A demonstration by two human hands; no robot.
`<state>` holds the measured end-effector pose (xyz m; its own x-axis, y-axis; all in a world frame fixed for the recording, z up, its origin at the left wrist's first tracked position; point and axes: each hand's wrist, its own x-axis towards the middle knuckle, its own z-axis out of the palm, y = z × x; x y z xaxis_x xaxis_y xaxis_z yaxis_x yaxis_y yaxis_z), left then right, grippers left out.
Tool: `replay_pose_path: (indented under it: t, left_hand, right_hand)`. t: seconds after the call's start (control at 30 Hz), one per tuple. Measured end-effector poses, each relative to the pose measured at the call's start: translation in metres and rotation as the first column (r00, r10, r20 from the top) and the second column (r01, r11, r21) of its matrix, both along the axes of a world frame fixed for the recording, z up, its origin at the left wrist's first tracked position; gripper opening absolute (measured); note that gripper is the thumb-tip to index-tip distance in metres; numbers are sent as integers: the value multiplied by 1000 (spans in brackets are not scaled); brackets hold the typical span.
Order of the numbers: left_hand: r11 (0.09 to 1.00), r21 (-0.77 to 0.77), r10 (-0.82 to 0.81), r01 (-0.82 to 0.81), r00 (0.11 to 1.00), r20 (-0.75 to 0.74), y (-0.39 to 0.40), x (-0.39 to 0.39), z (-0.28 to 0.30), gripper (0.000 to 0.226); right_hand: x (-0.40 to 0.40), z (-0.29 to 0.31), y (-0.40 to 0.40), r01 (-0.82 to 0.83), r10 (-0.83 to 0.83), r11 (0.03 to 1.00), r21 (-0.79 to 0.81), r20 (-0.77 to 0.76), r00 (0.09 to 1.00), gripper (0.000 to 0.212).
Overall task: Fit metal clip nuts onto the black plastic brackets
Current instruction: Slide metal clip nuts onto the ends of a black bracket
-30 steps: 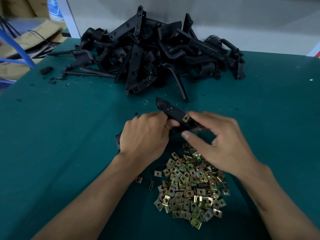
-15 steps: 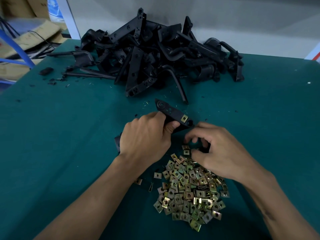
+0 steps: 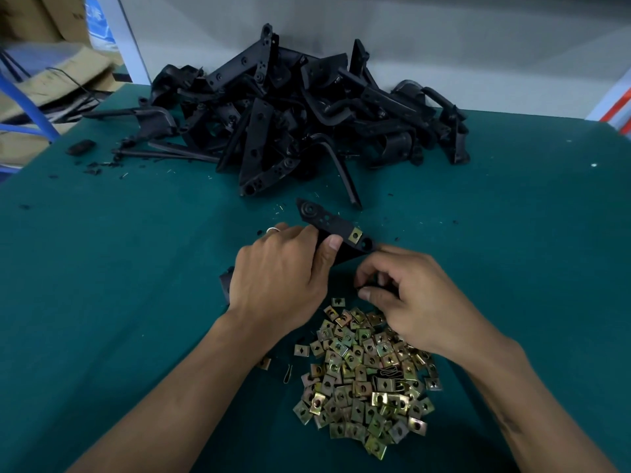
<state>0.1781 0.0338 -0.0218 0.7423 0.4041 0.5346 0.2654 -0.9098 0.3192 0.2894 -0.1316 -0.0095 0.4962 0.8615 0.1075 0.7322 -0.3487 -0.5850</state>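
Since a second ago my right hand (image 3: 415, 302) has come off the bracket's near end and dropped to the far edge of the clip nut pile (image 3: 367, 377), fingers curled in over the first nuts. Whether a nut is pinched in there I cannot tell; the fingertips hide it.

Left hand (image 3: 278, 274) unchanged: wrapped round the black plastic bracket (image 3: 327, 221), thumb pressed on its upper face, holding it just above the green table (image 3: 102, 268).

One clip nut (image 3: 355, 235) already sits on the bracket, near its right end.

Bracket's long axis runs from far-left to near-right. That near-right end points down at my right hand, almost touching its knuckles, so the right hand is the nearer one for the next nut.

Pile of loose brackets (image 3: 290, 121) lies well beyond, at the table's back.
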Motion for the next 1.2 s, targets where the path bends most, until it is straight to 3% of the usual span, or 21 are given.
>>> replay_pose_path:
  t: [0.13,0.23,0.5,0.87,1.2]
  left_hand:
    - [998,15,-61,60,997,41,1,0,0,44]
    - [986,36,-161,160,986,36,2,-1,-2,44]
    - [949,78,-305,304,952,-2,3,1,-3,46]
    - [958,101,-265,267,964,-38,2,2,-3,36]
    - [958,53,-285,283,958,20,1,-1,-1,59]
  right_hand:
    - [14,5,-10,185,-103,961,206,-356,929,24]
    - [16,9,-8,369,-54,814,448,-574,817,29]
    - [-18,6,19,568,48,634,524,-760,648,16]
    - [-32,4,25,665,86,563,490,-835,543,10]
    - [-27,-3,27,507,90,591,627,-676,731,24]
